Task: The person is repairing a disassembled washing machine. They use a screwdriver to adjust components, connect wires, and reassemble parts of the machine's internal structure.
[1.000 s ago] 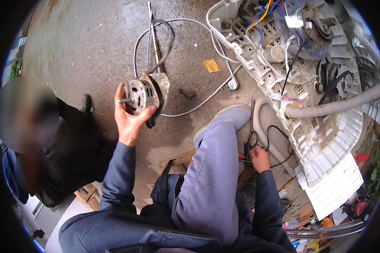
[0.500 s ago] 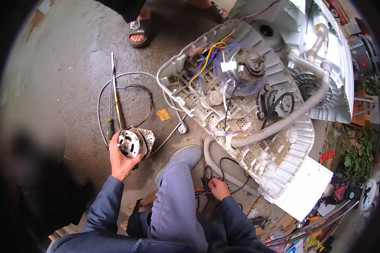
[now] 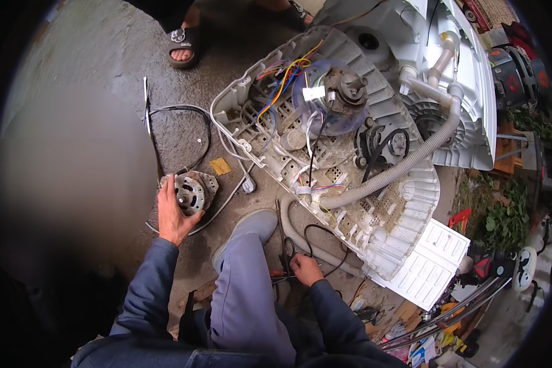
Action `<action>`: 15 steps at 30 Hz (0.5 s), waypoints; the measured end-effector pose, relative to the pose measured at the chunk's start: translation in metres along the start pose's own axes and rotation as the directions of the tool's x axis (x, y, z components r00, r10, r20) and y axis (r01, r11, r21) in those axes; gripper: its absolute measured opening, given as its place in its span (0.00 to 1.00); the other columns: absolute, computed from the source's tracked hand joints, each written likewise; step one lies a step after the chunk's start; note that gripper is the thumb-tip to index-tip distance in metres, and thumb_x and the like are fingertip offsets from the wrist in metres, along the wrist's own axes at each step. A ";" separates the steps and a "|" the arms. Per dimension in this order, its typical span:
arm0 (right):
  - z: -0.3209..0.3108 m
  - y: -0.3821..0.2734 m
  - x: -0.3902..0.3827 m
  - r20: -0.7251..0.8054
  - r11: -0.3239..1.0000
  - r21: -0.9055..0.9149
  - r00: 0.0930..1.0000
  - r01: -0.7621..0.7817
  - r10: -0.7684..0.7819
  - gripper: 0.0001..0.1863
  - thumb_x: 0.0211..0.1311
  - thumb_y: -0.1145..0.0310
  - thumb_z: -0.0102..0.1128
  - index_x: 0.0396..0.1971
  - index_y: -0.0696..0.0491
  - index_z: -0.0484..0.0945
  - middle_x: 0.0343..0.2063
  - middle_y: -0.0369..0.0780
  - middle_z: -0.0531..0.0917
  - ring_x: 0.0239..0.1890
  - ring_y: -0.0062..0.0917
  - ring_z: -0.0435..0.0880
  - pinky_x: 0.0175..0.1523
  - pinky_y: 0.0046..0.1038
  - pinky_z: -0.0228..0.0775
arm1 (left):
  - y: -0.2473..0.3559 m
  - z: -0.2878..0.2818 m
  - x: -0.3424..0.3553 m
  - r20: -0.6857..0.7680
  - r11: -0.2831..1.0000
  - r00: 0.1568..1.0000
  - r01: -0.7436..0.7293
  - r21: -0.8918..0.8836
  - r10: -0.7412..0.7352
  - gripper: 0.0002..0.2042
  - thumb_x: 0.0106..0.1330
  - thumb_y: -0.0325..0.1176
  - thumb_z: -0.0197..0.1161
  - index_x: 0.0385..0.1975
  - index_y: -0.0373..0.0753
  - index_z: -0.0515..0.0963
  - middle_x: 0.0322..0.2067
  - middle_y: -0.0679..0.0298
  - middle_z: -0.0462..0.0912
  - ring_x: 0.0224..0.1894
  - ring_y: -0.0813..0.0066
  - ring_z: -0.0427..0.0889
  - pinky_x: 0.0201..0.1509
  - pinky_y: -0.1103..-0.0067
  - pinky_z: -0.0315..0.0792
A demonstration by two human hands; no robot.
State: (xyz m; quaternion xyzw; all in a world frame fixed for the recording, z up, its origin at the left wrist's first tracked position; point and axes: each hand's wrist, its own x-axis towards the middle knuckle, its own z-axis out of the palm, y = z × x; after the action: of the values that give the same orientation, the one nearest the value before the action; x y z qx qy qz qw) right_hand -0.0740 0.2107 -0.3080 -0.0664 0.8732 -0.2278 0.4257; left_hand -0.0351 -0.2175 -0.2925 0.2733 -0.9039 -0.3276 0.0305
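My left hand (image 3: 173, 216) grips a small electric motor (image 3: 193, 191) that rests on the concrete floor, left of my bent knee (image 3: 245, 276). My right hand (image 3: 305, 268) is closed around a tool with dark and red handles (image 3: 283, 265) low beside my leg, close to a black cable loop (image 3: 316, 236). In front of me lies an overturned white washing machine (image 3: 405, 208) with its underside exposed: coloured wires (image 3: 285, 76), a drive unit under a clear cover (image 3: 337, 92), and a grey corrugated hose (image 3: 411, 159).
A white power cable (image 3: 230, 199) and a black cable (image 3: 184, 113) trail over the floor near the motor. Another person's sandalled foot (image 3: 183, 44) stands at the top. A white slotted panel (image 3: 432, 260) and scattered tools (image 3: 435, 337) lie at lower right.
The view has swung toward the washing machine. My left hand has lowered the motor to the floor. My right hand stays by my leg on the tool.
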 end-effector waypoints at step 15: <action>0.005 0.003 0.016 0.038 0.998 -0.053 0.999 0.015 -0.013 0.14 0.60 0.65 0.69 0.30 0.61 0.77 0.27 0.52 0.84 0.34 0.48 0.84 0.41 0.43 0.75 | -0.004 -0.003 -0.017 -0.018 0.990 0.997 -0.072 -0.120 0.070 0.48 0.53 0.35 0.75 0.74 0.33 0.55 0.73 0.40 0.53 0.77 0.39 0.50 0.81 0.58 0.51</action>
State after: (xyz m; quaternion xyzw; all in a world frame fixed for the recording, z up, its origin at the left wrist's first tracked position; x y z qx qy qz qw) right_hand -0.0801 0.2063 -0.3238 -0.0882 0.8703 -0.2062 0.4384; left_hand -0.0180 -0.2131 -0.2905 0.2409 -0.8914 -0.3784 0.0649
